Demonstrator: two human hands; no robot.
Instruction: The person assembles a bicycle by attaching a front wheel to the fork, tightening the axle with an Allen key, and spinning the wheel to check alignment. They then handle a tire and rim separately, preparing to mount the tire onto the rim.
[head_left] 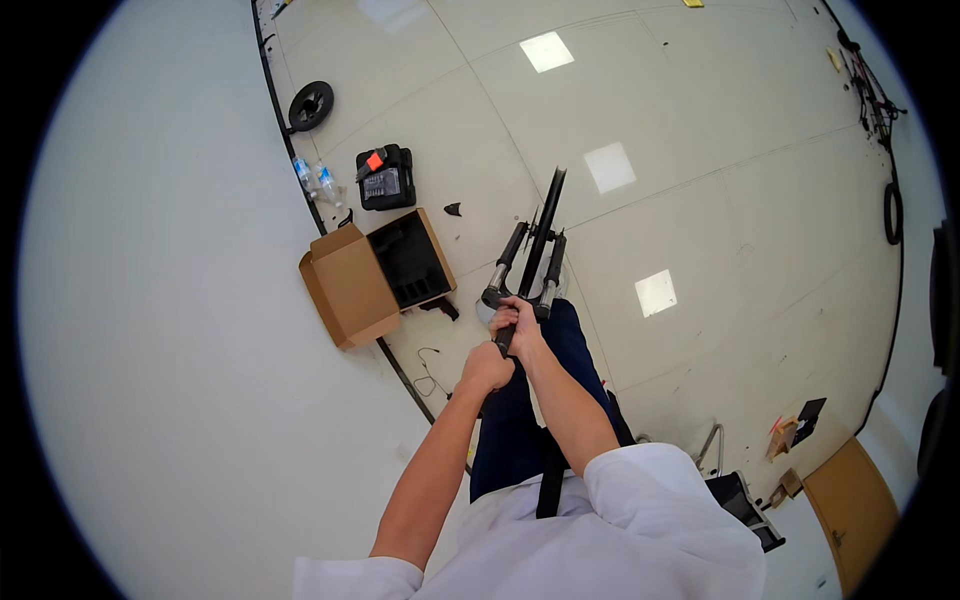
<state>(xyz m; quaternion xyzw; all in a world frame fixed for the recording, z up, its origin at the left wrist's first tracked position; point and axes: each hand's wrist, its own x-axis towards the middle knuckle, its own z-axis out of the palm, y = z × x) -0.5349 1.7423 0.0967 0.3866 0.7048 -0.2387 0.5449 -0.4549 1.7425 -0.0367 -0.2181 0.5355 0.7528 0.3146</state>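
A bicycle front fork (507,243) with silver and black legs stands out in front of my legs. Between its legs sits a thin black wheel (543,232), seen nearly edge-on. From the fork's crown a dark tube (504,341) runs back toward my body. My right hand (515,325) is closed round this tube, close to the crown. Nearer to me, my left hand (486,368) is closed round the same tube, its fingers partly hidden from view. The tube's near end is covered by my left hand and forearm.
At left on the tiled floor lie an open cardboard box (345,285) with black foam, a black tool case (388,190), plastic bottles (327,184) and a small wheel (311,105). A tyre (893,213) leans at right. Behind me stand a chair (742,500) and a door (850,510).
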